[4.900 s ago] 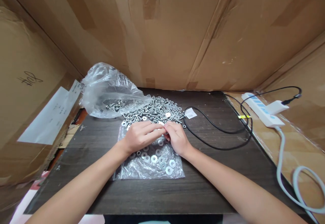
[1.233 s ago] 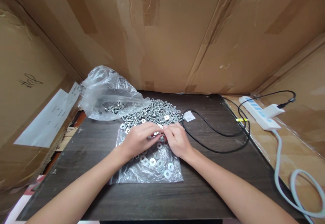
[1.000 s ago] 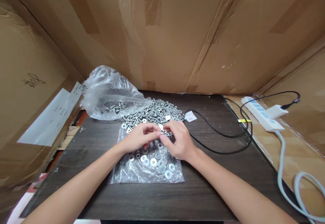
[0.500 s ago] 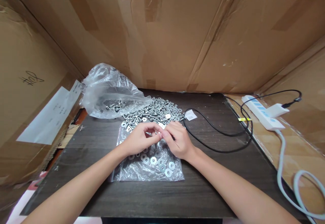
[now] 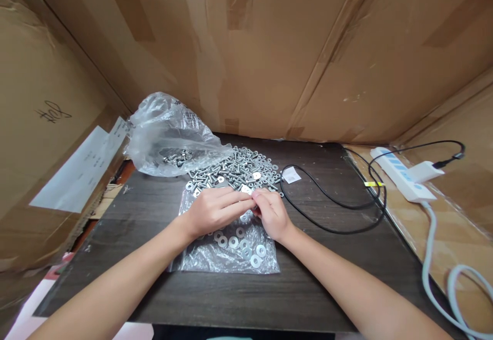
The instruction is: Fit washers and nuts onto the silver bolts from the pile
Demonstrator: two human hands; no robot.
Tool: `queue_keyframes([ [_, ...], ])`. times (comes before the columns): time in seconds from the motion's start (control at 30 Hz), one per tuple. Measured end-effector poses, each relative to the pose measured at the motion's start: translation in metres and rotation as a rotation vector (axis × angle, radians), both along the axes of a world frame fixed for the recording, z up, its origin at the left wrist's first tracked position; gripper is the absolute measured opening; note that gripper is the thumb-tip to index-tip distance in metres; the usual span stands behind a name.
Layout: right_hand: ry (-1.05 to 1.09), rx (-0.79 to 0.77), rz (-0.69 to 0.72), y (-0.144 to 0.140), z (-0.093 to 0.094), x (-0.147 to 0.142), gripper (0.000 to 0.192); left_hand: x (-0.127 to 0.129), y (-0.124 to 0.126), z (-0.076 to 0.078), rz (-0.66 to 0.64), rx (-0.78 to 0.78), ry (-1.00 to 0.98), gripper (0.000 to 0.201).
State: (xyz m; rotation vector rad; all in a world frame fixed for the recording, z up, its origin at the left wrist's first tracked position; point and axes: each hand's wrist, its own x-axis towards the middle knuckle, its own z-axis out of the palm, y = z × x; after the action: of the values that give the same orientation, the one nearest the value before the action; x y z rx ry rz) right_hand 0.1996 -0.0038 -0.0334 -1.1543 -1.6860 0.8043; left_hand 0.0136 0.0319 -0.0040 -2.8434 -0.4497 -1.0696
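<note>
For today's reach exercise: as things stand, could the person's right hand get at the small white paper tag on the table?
Probably yes. The small white paper tag lies beyond and to the right of the right hand, on the table. Only the black cable curves beside it.

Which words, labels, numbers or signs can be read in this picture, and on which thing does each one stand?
No text can be read for sure.
Cardboard wall: a black handwritten mark, not legible as a word.
White paper sheet: faint printed lines, too small to read.
Clear plastic bag: dark print near its top, blurred.
White tag on the table: print too small.
Power strip: no readable marking.
</note>
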Motion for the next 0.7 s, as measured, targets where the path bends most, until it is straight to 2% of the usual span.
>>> queue_keyframes([
  [0.13,0.108,-0.108,-0.002,0.000,-0.005,-0.004,0.049,-0.002,0.003,0.002,-0.004,0.050,0.033,0.019],
  [0.3,0.014,-0.032,0.003,0.000,-0.002,-0.006,0.052,-0.003,0.005,0.003,-0.027,0.106,0.039,0.017],
  [0.37,-0.047,0.010,-0.024,0.000,0.000,-0.006,0.052,-0.002,0.004,0.002,-0.016,0.072,0.031,0.017],
  [0.43,-0.098,0.041,-0.057,0.001,0.002,-0.005,0.051,0.000,0.003,0.001,-0.001,-0.037,0.003,0.016],
  [0.47,-0.114,0.054,-0.069,0.001,0.003,-0.004,0.051,0.002,0.003,0.001,0.008,-0.130,-0.029,0.015],
  [0.53,-0.120,0.078,-0.092,0.001,0.005,-0.001,0.050,0.003,0.003,0.000,0.048,-0.415,-0.119,0.012],
  [0.63,-0.121,0.137,-0.120,0.001,0.009,0.005,0.042,0.002,0.008,0.001,0.128,-1.011,-0.248,0.014],
  [0.7,-0.148,0.221,-0.104,0.001,0.012,0.009,0.029,0.000,0.012,0.003,0.118,-1.404,-0.293,0.022],
])
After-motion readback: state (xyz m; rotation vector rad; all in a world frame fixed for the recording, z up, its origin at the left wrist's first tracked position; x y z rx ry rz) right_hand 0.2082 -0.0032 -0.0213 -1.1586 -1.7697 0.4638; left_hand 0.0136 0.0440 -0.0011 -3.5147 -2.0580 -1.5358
